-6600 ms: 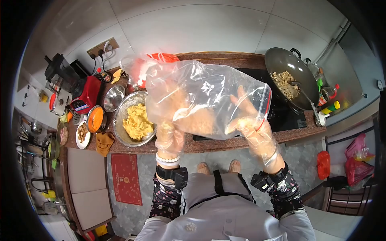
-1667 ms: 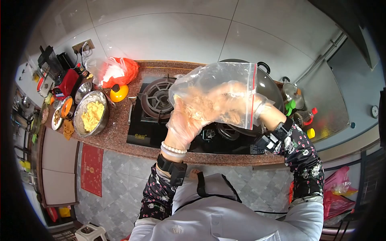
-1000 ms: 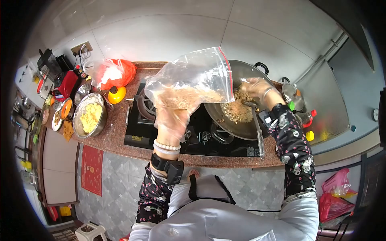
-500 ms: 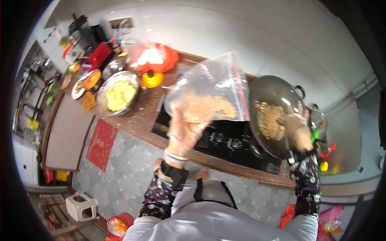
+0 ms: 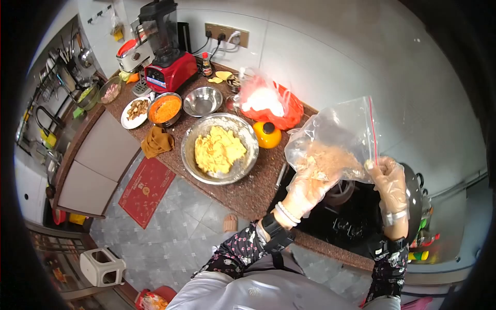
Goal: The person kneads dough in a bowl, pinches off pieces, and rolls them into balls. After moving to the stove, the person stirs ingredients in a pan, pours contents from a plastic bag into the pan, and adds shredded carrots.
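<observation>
A clear zip bag (image 5: pixel 336 126) with a red stripe along its opening hangs over the stove's left part. Pale brown powder or crumbs (image 5: pixel 330 159) lie in its lower part. My left hand (image 5: pixel 310 192), in a thin clear glove, cups the bag from below with the fingers wrapped round it. With a clear glove on too, my right hand (image 5: pixel 388 181) pinches the bag's right edge at the lower end of the red stripe. Behind my right hand stands a wok (image 5: pixel 414 194), mostly hidden, its contents out of sight.
A steel bowl of yellow dough (image 5: pixel 219 150) stands on the counter left of the stove (image 5: pixel 346 222). Nearby are a yellow-orange lidded item (image 5: pixel 267 135), a red plastic bag (image 5: pixel 289 111), a bowl of orange shreds (image 5: pixel 165 109), an empty-looking steel bowl (image 5: pixel 203 101) and a red blender (image 5: pixel 173 72).
My view has swung left. My right hand has left the wok and now grips the zip bag's edge. My left hand still holds the bag.
</observation>
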`<state>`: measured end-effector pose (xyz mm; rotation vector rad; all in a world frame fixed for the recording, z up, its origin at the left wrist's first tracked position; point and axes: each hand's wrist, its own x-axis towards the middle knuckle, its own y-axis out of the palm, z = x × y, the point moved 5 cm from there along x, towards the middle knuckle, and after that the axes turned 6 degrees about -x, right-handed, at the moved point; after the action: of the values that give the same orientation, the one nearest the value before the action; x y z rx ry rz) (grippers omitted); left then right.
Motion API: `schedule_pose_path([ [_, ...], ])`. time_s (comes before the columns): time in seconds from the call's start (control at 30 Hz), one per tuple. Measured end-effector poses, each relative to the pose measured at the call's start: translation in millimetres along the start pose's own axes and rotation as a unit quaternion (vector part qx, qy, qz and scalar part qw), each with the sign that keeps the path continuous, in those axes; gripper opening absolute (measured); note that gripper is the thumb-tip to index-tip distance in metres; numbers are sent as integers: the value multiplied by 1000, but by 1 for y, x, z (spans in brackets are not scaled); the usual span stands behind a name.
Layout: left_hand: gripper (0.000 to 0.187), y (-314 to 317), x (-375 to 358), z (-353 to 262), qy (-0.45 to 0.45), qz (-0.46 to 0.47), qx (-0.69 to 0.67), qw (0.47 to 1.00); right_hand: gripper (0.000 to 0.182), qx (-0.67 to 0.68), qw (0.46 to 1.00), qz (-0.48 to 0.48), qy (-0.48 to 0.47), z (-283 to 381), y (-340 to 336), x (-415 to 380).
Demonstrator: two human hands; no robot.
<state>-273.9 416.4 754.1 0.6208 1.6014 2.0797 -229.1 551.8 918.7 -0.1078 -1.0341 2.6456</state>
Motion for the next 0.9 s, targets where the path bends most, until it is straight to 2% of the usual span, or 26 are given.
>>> schedule_pose_path([
  [0.07,63,12,4,-37,-12,-12,98,995,21,11,999,-26,-23,31,25,26],
  [0.13,80,9,-1,-69,-107,-185,112,970,22,-109,991,-64,-50,53,41,55],
  [0.17,88,6,-8,-86,-157,-273,123,941,24,-163,981,-86,-59,62,49,68],
  [0.23,98,12,-25,-117,-196,-241,149,939,25,-170,975,-105,-99,85,63,84],
  [0.3,94,33,-37,-148,-135,-190,302,925,24,-209,962,-120,-124,104,78,97],
  [0.37,90,17,-31,-170,-56,-200,395,895,24,-263,946,-120,-148,119,102,108],
  [0.4,91,22,-26,-181,-22,-259,448,855,24,-289,937,-121,-156,124,111,108],
  [0.43,100,39,-25,-185,-3,-271,537,799,23,-274,943,-121,-148,129,113,106],
  [0.5,117,54,-10,-190,91,-187,601,772,21,-238,952,-119,-150,147,116,111],
  [0.57,130,78,-2,-195,80,-120,798,584,21,-183,971,-104,-111,152,122,115],
  [0.6,132,77,3,-191,128,-84,828,539,21,-145,982,-86,-81,151,128,116],
  [0.63,131,84,7,-189,143,-88,880,445,22,-106,991,-63,-52,150,137,117],
  [0.7,110,97,15,-195,191,-124,886,405,23,-65,996,-43,-37,155,152,117],
  [0.8,81,81,41,-225,311,-57,877,363,26,15,999,-17,-25,169,168,114],
  [0.9,78,86,58,-262,312,-71,889,328,31,34,999,-32,2,171,166,113],
])
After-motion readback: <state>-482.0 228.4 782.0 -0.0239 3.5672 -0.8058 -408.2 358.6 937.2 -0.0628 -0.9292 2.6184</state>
